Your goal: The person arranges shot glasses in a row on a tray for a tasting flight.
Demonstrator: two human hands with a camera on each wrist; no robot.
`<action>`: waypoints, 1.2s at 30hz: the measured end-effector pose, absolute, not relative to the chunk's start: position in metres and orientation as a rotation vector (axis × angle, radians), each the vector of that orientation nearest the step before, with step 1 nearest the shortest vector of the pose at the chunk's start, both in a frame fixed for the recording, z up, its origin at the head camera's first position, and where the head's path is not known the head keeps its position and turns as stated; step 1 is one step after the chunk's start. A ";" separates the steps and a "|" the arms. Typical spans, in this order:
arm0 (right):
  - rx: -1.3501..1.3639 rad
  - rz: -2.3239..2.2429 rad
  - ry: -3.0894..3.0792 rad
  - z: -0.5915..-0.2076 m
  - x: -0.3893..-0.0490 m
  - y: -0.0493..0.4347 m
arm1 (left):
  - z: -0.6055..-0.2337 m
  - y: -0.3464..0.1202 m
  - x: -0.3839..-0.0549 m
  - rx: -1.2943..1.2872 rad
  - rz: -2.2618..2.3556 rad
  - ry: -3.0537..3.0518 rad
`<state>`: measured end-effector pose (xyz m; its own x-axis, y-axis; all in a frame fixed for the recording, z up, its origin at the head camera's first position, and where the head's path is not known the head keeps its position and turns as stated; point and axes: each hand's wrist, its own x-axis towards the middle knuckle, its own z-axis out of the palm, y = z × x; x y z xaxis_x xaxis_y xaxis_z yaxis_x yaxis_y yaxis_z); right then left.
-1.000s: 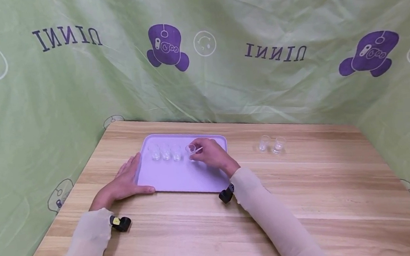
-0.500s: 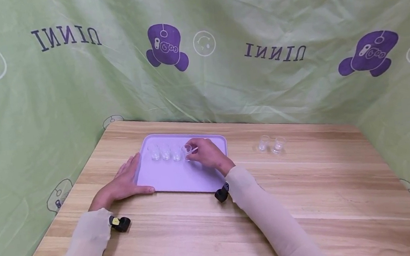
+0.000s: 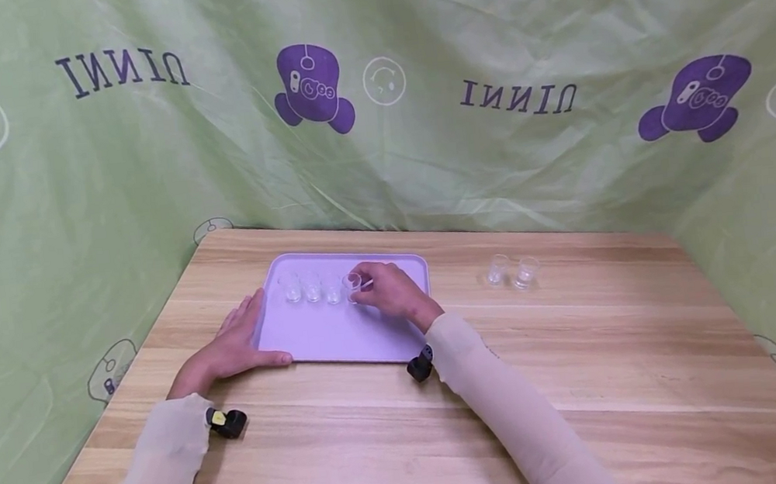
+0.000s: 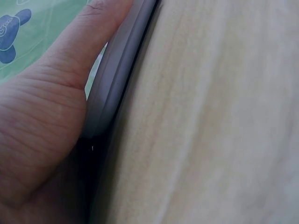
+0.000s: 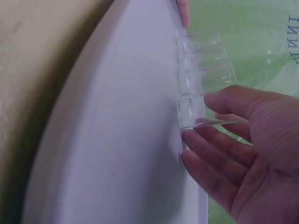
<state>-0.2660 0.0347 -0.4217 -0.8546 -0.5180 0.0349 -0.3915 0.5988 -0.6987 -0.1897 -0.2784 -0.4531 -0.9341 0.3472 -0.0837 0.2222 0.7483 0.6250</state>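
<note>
My right hand (image 3: 393, 292) holds a small clear shot glass (image 5: 187, 113) between thumb and fingers, and the glass stands upright at the surface of the lilac tray (image 3: 341, 340). Just left of it, three similar shot glasses, the nearest being this glass (image 3: 333, 292), form a row along the tray's back half. My left hand (image 3: 238, 348) rests against the tray's left side, fingers stretched along the edge and thumb at the front rim. The left wrist view shows the thumb (image 4: 74, 46) lying against the tray's rim; the other fingers are hidden there.
Two more clear shot glasses (image 3: 512, 273) stand close together on the wooden table (image 3: 617, 360), right of the tray. Behind the table hangs a green printed cloth (image 3: 423, 168), which also runs along both sides.
My right hand has moved slightly left with the shot glass, bringing it beside the row of three. Over the last half second it barely moves. My left hand stays in place.
</note>
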 end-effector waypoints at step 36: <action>-0.679 -1.135 2.576 -0.417 -0.258 0.047 | -0.457 -0.278 -0.188 0.482 1.013 2.770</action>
